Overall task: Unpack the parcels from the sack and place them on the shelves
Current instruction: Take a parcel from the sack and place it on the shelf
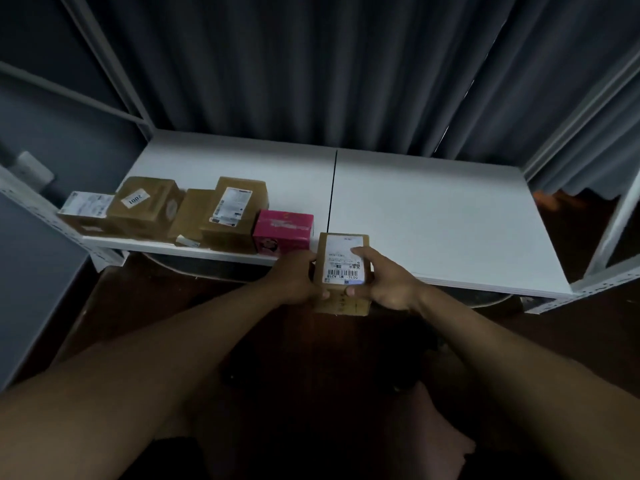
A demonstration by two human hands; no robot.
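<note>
A small brown cardboard parcel (341,252) with a white barcode label is held at the front edge of the white shelf (433,220). My left hand (294,277) grips its left side and my right hand (384,278) grips its right side, thumb on the label. To the left a row of parcels stands on the shelf: a pink box (282,233), a tall brown box with a label (235,213), a flat brown one (192,213), a brown box marked 2001 (143,206) and a labelled box (85,211) at the far left. The sack is not in view.
Dark curtains (311,64) hang behind the shelf. White metal uprights (114,64) frame the rack on both sides. The right half of the shelf board is bare. Dark floor lies below.
</note>
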